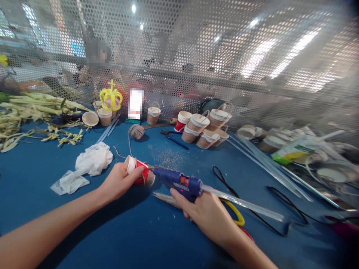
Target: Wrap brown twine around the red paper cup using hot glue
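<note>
My left hand (119, 182) is closed around a small red paper cup (139, 170) lying on its side, its base partly wrapped in twine. My right hand (204, 213) grips a blue hot glue gun (179, 181) with its nozzle touching the cup's wrapped end. A clear glue stick (246, 204) juts out of the gun's back to the right. A strand of twine runs from the cup up to a ball of twine (136, 131) farther back on the blue table (140, 231).
Several twine-wrapped cups (206, 129) stand at the back, with a yellow crown (111, 99) to their left. A crumpled white plastic bag (89, 162) lies left. Green leaves (30, 112) cover the far left. Glue sticks (269, 162), black cord (280, 216) and scissors (238, 216) lie right. A perforated screen (196, 56) closes the back.
</note>
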Available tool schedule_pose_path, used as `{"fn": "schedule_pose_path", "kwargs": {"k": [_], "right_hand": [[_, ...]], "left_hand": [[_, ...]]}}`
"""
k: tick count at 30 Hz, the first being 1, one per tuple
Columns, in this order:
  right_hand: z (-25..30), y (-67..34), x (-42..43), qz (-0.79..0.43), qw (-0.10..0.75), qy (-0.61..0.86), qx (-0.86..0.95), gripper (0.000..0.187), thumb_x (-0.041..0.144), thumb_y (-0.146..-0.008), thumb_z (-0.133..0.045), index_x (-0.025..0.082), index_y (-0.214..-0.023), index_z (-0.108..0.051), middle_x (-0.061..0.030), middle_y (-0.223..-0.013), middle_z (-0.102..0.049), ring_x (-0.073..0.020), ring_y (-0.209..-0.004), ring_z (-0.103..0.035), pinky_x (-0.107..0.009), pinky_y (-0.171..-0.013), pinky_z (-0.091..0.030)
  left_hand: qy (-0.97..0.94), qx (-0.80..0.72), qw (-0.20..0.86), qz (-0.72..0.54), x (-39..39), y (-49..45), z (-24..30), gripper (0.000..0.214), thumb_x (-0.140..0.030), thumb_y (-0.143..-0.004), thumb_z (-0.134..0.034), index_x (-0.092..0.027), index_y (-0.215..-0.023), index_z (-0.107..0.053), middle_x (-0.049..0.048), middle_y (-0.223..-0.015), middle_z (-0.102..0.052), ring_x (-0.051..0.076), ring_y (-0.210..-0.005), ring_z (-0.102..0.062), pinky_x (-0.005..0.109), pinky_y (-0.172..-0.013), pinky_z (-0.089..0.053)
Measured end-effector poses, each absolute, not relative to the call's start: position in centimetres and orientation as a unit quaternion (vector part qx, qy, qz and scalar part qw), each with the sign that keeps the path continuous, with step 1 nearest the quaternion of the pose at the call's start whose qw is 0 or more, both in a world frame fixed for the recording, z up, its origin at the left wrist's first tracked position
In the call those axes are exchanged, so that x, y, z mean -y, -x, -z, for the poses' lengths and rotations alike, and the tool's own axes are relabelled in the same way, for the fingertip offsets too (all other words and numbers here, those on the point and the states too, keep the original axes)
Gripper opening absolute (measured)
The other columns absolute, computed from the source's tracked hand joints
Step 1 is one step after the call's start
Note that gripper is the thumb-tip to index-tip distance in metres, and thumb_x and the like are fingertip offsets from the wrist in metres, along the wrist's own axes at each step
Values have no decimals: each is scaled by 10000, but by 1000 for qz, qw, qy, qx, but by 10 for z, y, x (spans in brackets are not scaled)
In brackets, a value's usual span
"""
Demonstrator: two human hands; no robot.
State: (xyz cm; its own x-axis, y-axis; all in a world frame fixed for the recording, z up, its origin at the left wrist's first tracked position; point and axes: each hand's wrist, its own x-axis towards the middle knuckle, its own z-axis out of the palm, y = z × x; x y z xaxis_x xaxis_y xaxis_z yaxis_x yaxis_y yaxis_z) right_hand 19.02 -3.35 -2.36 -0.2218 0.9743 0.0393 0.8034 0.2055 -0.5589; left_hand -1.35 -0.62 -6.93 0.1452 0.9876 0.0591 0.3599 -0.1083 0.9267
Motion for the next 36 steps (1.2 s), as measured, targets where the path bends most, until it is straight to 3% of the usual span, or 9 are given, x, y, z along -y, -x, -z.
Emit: {"fn": "schedule_pose_path", "kwargs": {"k": [11, 18, 24, 31, 36], "right_hand": [[19, -193, 31, -185, 176, 550, 795, 241, 326, -772, -446, 210, -655, -622, 21, -399, -514, -148, -463, -537, -240, -455, -383], [29, -197, 36, -188, 170, 563, 786, 291, 357, -789, -446, 227, -589, -613, 36, -340, -473, -122, -327, -453, -245, -386, -344], [22, -195, 35, -191, 182, 558, 787, 180, 322, -739, -503, 215, -670, -630, 33, -354, -465, -143, -387, -500, -246, -422, -367], [16, -188, 34, -203, 202, 530, 798, 200, 284, -747, -460, 202, -674, -627, -39, -571, -606, -160, -518, -556, -267, -514, -438], [15, -186, 36, -201, 191, 532, 800, 210, 278, -748, -456, 201, -690, -643, -51, -597, -621, -166, -523, -558, -270, -508, -449]], "left_hand": [[-625, -511, 440, -394, 6, 12, 68, 397, -424, -783, -441, -104, -753, -673, 55, -666, -649, 140, -592, -530, 221, -542, -417], [-612, -514, 451, -397, 5, 13, 69, 388, -418, -793, -443, -106, -762, -672, 63, -708, -678, 141, -613, -561, 224, -571, -431], [-598, -477, 497, -410, 4, 13, 66, 328, -368, -806, -446, -132, -796, -674, 48, -754, -690, 134, -666, -585, 205, -611, -433], [-602, -530, 454, -388, 3, 14, 67, 365, -396, -793, -428, -107, -680, -619, 10, -580, -571, 92, -514, -439, 194, -482, -323], [-597, -539, 448, -390, 2, 13, 66, 360, -411, -776, -431, -115, -627, -572, -24, -535, -479, 80, -496, -374, 188, -462, -278]]}}
